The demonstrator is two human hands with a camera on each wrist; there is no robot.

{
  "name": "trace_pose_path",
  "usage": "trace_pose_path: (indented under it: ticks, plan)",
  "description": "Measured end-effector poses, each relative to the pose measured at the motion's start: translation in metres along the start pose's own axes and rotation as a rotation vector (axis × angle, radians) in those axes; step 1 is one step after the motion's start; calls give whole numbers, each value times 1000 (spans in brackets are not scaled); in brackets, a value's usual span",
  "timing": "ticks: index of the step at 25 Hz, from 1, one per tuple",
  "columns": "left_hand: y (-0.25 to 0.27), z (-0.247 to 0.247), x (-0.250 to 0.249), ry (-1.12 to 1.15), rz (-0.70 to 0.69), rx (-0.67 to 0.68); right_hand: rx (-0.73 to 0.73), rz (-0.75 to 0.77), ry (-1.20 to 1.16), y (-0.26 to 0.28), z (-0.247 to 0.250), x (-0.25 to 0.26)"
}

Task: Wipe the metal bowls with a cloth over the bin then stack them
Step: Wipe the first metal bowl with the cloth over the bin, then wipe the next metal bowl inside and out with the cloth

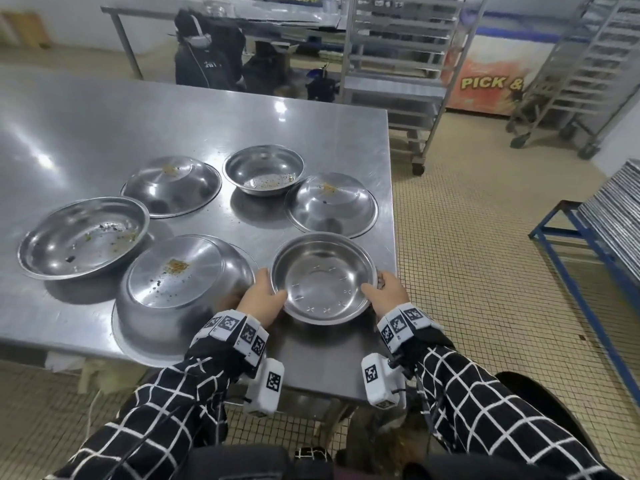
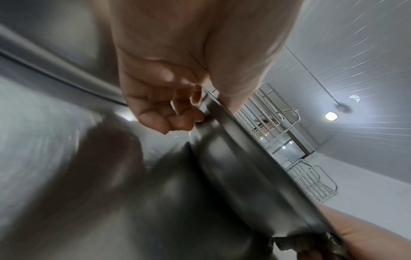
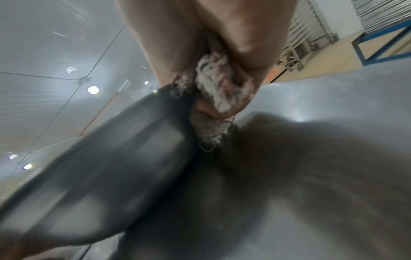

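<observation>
A clean metal bowl (image 1: 323,277) sits upright near the table's front right corner, held at both sides. My left hand (image 1: 264,295) grips its left rim (image 2: 222,112), thumb inside. My right hand (image 1: 385,292) holds the right rim (image 3: 155,112) together with a frayed whitish cloth (image 3: 219,95) bunched in the fingers. Soiled bowls lie around: a large upturned one (image 1: 180,289) just left, an upright one (image 1: 85,237) at far left, an upturned one (image 1: 171,185) behind, a small upright one (image 1: 264,169) and another upturned one (image 1: 330,204) beyond.
The steel table (image 1: 86,126) ends just right of the held bowl. A dark bin (image 1: 540,410) shows at the lower right beside my arm. Tray racks (image 1: 398,64) stand behind the table, a blue-framed stack (image 1: 609,223) at right. A person (image 1: 204,53) crouches at the back.
</observation>
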State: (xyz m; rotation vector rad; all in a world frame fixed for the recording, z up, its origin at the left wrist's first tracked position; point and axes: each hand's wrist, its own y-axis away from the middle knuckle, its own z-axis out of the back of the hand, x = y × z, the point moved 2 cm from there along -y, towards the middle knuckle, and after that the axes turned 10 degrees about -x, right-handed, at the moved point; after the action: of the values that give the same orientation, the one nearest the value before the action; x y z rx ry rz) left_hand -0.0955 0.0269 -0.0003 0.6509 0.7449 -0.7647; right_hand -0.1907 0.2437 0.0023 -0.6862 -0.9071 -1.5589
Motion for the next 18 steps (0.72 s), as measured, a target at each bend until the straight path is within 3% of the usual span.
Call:
trace_pose_path:
  ticks: [6, 10, 15, 18]
  plan:
    - [14, 11, -11, -64, 61, -30, -6, 11, 11, -4, 20, 8]
    - [18, 37, -26, -199, 39, -79, -40, 98, -45, -18, 45, 36]
    - [-20, 79, -51, -265, -4, -97, 36, 167, -98, -43, 35, 96]
    - [-62, 110, -66, -264, -4, -96, 82, 193, -71, -61, 4, 137]
